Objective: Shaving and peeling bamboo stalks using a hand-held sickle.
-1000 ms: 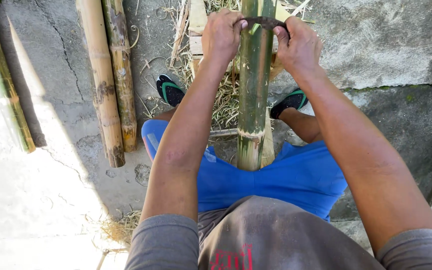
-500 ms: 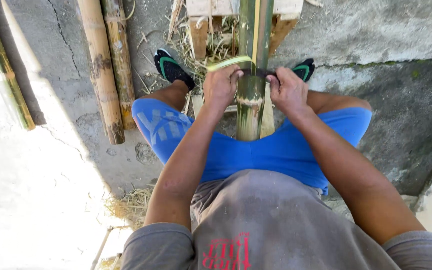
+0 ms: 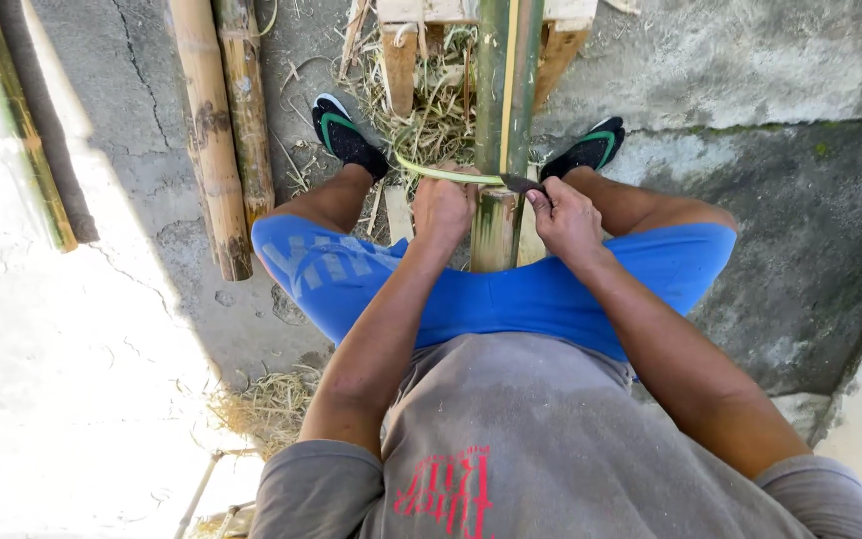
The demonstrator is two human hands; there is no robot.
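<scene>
Green bamboo pole (image 3: 506, 90) between both hands, blade (image 3: 521, 183) under right fingers (image 3: 543, 200)

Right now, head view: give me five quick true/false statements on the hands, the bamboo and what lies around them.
1. Both hands grip a blade across the green bamboo pole. True: left hand and right hand hold the blade at either side.
2. The pole lies flat off to the person's left. False: it stands between the knees.
3. Two tan bamboo poles lie on the concrete to the left. True.
4. The person wears red shorts. False: the shorts are blue.
5. A thin green strip curls off the pole by the left hand. True.
</scene>
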